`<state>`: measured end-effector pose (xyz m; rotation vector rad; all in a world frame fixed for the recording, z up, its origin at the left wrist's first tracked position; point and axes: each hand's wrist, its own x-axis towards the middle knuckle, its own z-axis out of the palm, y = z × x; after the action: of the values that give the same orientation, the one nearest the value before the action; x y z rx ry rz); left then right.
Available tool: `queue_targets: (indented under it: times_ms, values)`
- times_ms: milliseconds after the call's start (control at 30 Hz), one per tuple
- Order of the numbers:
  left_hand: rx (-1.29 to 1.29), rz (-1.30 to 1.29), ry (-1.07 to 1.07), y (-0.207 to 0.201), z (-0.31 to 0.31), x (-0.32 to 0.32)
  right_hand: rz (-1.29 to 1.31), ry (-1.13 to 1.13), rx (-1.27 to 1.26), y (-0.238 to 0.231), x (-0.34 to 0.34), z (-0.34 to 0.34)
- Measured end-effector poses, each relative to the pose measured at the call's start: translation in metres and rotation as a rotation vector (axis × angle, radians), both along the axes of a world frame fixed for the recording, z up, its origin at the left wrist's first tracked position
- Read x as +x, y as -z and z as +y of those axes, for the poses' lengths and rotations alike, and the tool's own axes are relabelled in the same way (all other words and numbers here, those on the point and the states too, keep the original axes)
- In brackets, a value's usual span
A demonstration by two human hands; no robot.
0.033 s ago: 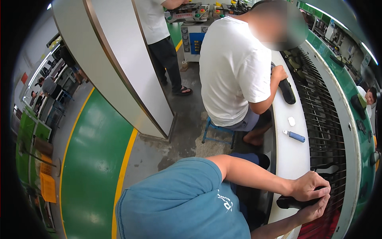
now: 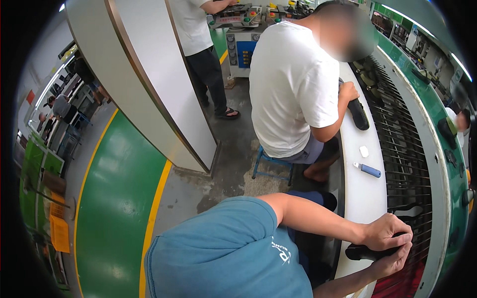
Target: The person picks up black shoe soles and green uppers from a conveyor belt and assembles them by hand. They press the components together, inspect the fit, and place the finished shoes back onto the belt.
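Note:
Both my arms reach to the right, over a white bench top (image 2: 367, 196). My left hand (image 2: 382, 233) is closed around a black shoe (image 2: 358, 252), thumb and fingers bent over its far part. Just below, my right hand (image 2: 396, 260) is closed against the same shoe, its fingertips meeting those of my left hand. One rounded dark end of the shoe sticks out at the left; the hands cover the rest. Farther up the bench lie a blue-handled tool (image 2: 368, 170) with a short metal end and a small white piece (image 2: 363, 151).
Beside me a co-worker in a white shirt (image 2: 293, 89) sits on a blue stool, holding a black shoe (image 2: 358, 115). A rack of metal rods (image 2: 405, 169) runs along the bench, with a green belt (image 2: 432, 102) beyond. A pillar (image 2: 184, 99) stands at the left.
The seated co-worker's head has shifted slightly left. My hands and the shoe in them look unmoved.

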<state>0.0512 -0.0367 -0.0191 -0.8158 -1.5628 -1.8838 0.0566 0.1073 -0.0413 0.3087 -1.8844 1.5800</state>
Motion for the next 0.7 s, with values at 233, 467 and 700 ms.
queue_targets:
  times_ms: [233,467,700]
  values:
    - [-0.048,0.042,-0.088,0.011,0.004,-0.007,-0.043,-0.011,-0.039,0.002,0.000,-0.002]
    - [-0.048,0.040,-0.040,0.005,0.008,0.001,-0.066,0.102,-0.080,0.015,0.002,0.014]
    - [0.027,0.002,0.038,0.001,0.004,0.004,0.005,-0.040,-0.161,0.030,0.000,0.035]
